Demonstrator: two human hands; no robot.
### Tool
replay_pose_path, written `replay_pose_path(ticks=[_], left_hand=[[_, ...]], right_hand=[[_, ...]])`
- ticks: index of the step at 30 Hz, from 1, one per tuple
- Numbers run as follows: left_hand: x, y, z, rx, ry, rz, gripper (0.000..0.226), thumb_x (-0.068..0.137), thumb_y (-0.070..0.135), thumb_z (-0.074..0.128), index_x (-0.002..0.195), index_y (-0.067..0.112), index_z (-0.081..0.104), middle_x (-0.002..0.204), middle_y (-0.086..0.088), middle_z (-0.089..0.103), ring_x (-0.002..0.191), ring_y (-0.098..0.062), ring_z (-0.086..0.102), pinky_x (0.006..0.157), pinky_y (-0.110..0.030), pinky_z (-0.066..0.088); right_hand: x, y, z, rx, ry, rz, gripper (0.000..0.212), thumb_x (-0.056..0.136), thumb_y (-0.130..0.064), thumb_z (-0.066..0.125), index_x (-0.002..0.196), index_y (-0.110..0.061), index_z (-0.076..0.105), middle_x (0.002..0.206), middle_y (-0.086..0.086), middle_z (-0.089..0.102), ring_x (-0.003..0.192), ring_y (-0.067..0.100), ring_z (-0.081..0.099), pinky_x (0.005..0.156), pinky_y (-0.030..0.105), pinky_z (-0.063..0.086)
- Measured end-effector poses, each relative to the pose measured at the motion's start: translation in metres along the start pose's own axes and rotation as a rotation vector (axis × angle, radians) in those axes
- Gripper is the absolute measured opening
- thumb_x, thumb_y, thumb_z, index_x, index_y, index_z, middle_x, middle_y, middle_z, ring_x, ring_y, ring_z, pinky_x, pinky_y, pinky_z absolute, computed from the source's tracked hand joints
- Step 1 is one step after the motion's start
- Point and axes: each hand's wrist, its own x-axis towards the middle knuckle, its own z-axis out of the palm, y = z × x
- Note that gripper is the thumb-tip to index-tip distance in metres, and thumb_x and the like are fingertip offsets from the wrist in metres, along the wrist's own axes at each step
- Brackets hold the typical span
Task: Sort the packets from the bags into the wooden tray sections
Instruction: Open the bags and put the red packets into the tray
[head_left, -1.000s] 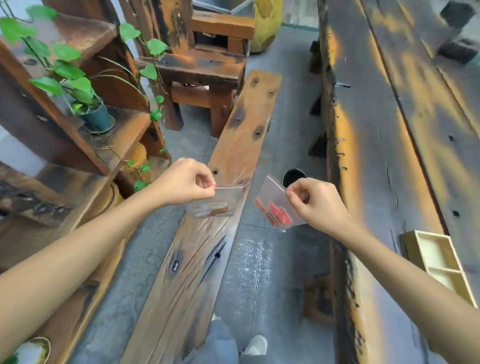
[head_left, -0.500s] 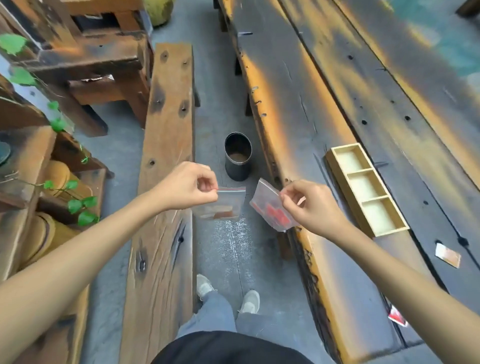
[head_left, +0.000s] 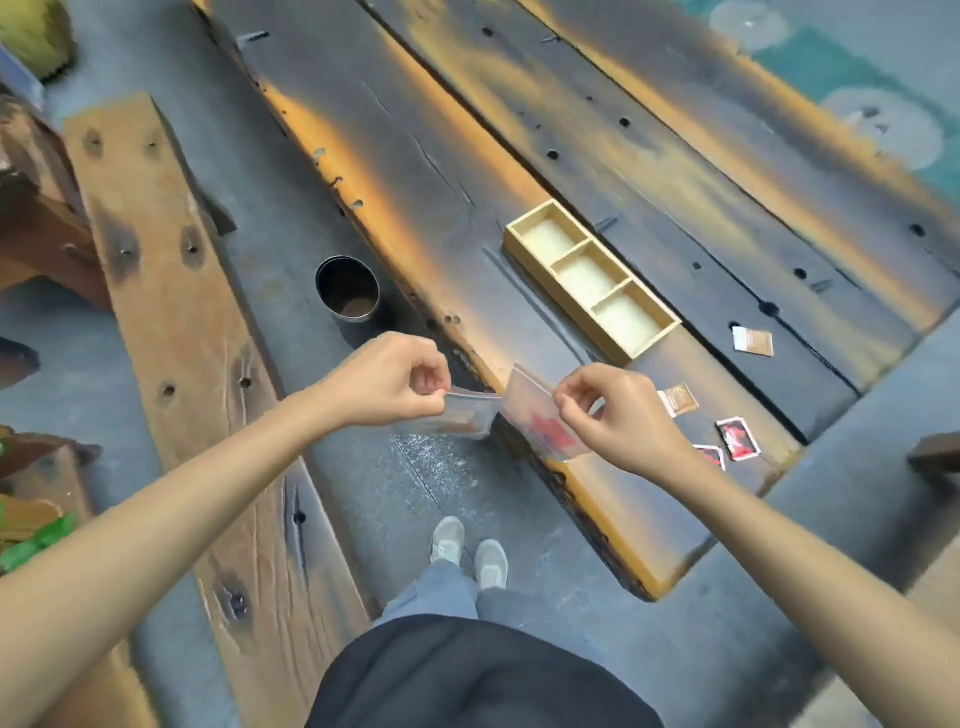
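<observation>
My left hand (head_left: 387, 382) pinches the top edge of a clear bag (head_left: 467, 414) with brown packets inside. My right hand (head_left: 613, 413) pinches a second clear bag (head_left: 535, 423) holding red packets. Both bags hang at the near edge of the dark table, just short of the wooden tray (head_left: 527, 249). The tray has three sections, all without packets. On the table to the right lie two brown packets (head_left: 680, 399) (head_left: 753, 341) and two red packets (head_left: 737, 439) (head_left: 711, 456).
A long scorched wooden table (head_left: 649, 156) runs from the near right to the far left. A wooden bench (head_left: 171, 291) stands at left. A black metal cylinder (head_left: 348, 288) sits on the floor between them. My shoes (head_left: 467, 545) are below.
The view swung from the bench and plant shelf to the table. Both hands with their bags moved toward the table's near edge; tray and loose packets came into sight.
</observation>
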Motion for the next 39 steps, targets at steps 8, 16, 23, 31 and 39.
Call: replay_pose_path(ticks=[8, 16, 23, 31, 39], left_hand=[[0.061, 0.027, 0.018, 0.031, -0.195, 0.173, 0.005, 0.072, 0.021, 0.069, 0.074, 0.018, 0.072, 0.071, 0.003, 0.068, 0.066, -0.012, 0.062, 0.063, -0.028, 0.051], [0.103, 0.042, 0.037, 0.073, -0.396, 0.347, 0.017, 0.074, 0.031, 0.063, 0.078, 0.019, 0.074, 0.075, 0.006, 0.068, 0.069, -0.01, 0.063, 0.065, -0.035, 0.055], [0.13, 0.058, 0.048, 0.112, -0.485, 0.515, 0.011, 0.075, 0.028, 0.065, 0.076, 0.02, 0.073, 0.074, 0.006, 0.068, 0.067, -0.01, 0.062, 0.062, -0.035, 0.054], [0.145, 0.068, 0.064, 0.098, -0.584, 0.68, 0.007, 0.078, 0.022, 0.067, 0.078, 0.019, 0.074, 0.076, 0.006, 0.068, 0.067, -0.011, 0.062, 0.064, -0.032, 0.054], [0.178, 0.091, 0.1, 0.157, -0.603, 0.731, 0.012, 0.09, 0.02, 0.07, 0.093, 0.018, 0.082, 0.085, -0.003, 0.079, 0.075, -0.018, 0.072, 0.072, -0.034, 0.057]], right_hand=[[-0.027, 0.03, -0.01, 0.029, 0.117, 0.183, 0.009, 0.088, -0.015, 0.066, 0.085, -0.017, 0.075, 0.076, -0.005, 0.073, 0.07, 0.006, 0.066, 0.069, 0.032, 0.056], [-0.055, 0.045, -0.011, 0.017, 0.206, 0.321, 0.008, 0.092, -0.016, 0.069, 0.09, -0.016, 0.077, 0.08, -0.005, 0.073, 0.073, 0.01, 0.066, 0.069, 0.03, 0.054], [-0.094, 0.034, -0.009, -0.039, 0.285, 0.437, 0.007, 0.09, -0.013, 0.071, 0.087, -0.017, 0.076, 0.079, -0.007, 0.071, 0.072, 0.009, 0.065, 0.067, 0.034, 0.057], [-0.143, 0.021, 0.002, -0.107, 0.341, 0.569, 0.008, 0.084, -0.024, 0.064, 0.084, -0.021, 0.072, 0.078, -0.008, 0.067, 0.072, 0.011, 0.06, 0.067, 0.038, 0.056], [-0.164, 0.056, 0.006, -0.215, 0.358, 0.584, 0.008, 0.092, -0.011, 0.072, 0.096, -0.016, 0.077, 0.086, 0.001, 0.07, 0.08, 0.027, 0.066, 0.066, 0.043, 0.057]])
